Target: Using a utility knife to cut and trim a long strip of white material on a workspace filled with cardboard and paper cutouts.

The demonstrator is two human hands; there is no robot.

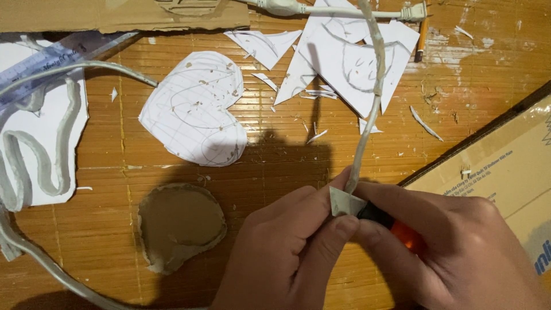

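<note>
- Lower centre of the frame: left hand (pixel 287 252), fingers curled, pinching the near end of a white flexible strip (pixel 373 86) where a small folded bit of pale paper or tape (pixel 344 202) wraps it.
- Lower right: right hand (pixel 459 252), closed about a tool with a black and orange handle (pixel 396 227); its working end is hidden between the fingers, so its kind cannot be told.
- The strip rises from the two hands to the upper centre edge of the frame, bending slightly midway; it lies over cut paper.
- Lower left of centre: one rough brown cardboard heart (pixel 181 224), already cut out, lying flat on the bamboo-slat table (pixel 115 149).
- Mid left of centre: one white paper heart (pixel 195 109) bearing pencil lines, also cut free.
- Left edge: one white sheet (pixel 40 143) with a strip already bent into a wavy line upon it; a ruler (pixel 51 63) lies at the upper left.
- Right edge: one cardboard box flap (pixel 505 166).
- Upper centre: several paper offcuts (pixel 350 57), too overlapped to count exactly, and many small scraps.
- Top edge: one white plug and cord (pixel 344 10), one pencil (pixel 422 40), one torn cardboard sheet (pixel 115 14).
- Judged state: both heart templates are done; the strip in hand appears not yet shaped or fixed to either heart.
</note>
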